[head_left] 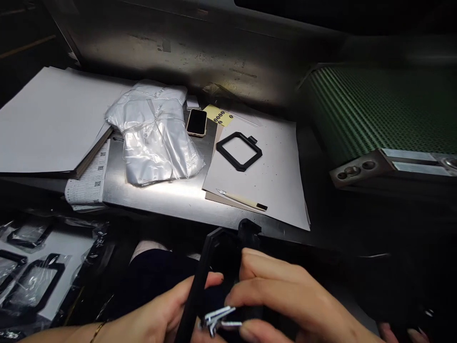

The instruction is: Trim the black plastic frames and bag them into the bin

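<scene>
Black rectangular plastic frame [205, 267] held on edge, bottom centre.
Left hand [157, 319] fingers clench its edge; right hand [285, 300] fingers pinch a thin silver metal tool [218, 318] against it. Held off the steel surface [171, 195], the frame may slip, or the tool may scratch it. 1 similar black frame [227, 158] lies upper centre.
</scene>
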